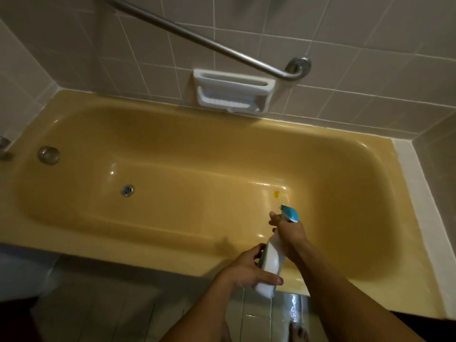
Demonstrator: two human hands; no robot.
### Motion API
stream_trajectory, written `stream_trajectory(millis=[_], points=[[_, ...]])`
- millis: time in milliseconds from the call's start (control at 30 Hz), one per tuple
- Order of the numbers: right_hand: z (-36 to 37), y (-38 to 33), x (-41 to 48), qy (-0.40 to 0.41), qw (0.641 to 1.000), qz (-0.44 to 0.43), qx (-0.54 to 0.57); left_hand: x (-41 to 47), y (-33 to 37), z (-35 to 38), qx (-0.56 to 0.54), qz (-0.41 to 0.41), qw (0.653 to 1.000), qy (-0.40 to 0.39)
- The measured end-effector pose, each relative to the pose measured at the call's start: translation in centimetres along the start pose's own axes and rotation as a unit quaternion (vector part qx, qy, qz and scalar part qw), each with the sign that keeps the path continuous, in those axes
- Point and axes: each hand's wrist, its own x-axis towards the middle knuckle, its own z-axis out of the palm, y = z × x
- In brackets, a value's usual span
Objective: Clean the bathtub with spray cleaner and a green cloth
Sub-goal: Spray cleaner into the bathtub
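Observation:
A mustard-yellow bathtub (74,245) fills the head view. Above its near rim I hold a white spray bottle (271,262) with a teal trigger head (289,213) that points into the tub. My right hand (287,233) grips the bottle's neck, with fingers at the trigger. My left hand (246,267) holds the lower body of the bottle, thumb across it. A small bright yellow spot (276,193) lies on the tub floor just beyond the nozzle. No green cloth is in view.
A drain (127,190) sits in the tub floor at left, with a round overflow plate (48,155) on the left end wall. A white soap dish (233,91) and a slanted metal grab bar (197,38) hang on the tiled wall. Wet floor tiles (293,307) lie below.

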Motion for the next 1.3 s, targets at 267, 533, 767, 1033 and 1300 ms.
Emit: stream_trajectory(millis=[267,533,767,1033,1300], points=[[-4.1,3.7,-4.3,0.005,1.0,0.004,-0.001,-4.0,-1.8,6.0,-0.003,0.0,1.0,0.023],[-10.9,9.3,-8.0,-0.008,1.0,0.013,-0.025,-6.9,-4.8,15.5,-0.03,0.004,0.999,0.037],[-17.1,14.0,-11.7,-0.035,0.998,0.005,-0.044,-9.1,-8.4,23.8,-0.06,0.005,0.997,0.052],[-21.0,15.9,-15.2,-0.072,0.995,-0.014,-0.064,-12.1,-9.3,29.6,-0.076,0.001,0.995,0.072],[-23.8,14.2,-19.3,-0.068,0.996,-0.059,-0.007,-14.0,-6.3,30.2,0.005,0.016,0.998,0.063]])
